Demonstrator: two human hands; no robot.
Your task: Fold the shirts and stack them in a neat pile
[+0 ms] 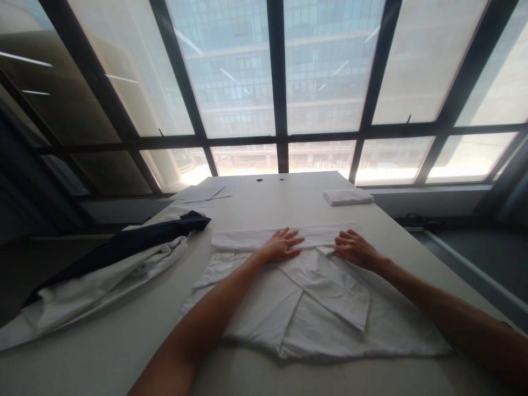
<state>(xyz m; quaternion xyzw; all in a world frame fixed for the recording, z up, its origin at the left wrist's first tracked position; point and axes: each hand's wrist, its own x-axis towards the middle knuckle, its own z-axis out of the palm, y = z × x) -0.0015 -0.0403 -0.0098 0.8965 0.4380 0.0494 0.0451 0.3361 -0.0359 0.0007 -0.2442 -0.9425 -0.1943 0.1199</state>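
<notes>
A white shirt [313, 313] lies spread on the pale table [124, 341] in front of me, its sleeves folded across the middle and its far edge folded over into a band. My left hand [281, 245] rests flat on that far band, fingers stretched out. My right hand [355, 248] lies beside it to the right, fingers together and slightly curved, pressing the same folded edge. Neither hand holds anything lifted.
A heap of white and dark navy garments [111, 264] lies at the left of the table. A folded white cloth [347, 196] sits at the far right, sheets of paper [206, 192] at the far left. Large windows stand behind the table.
</notes>
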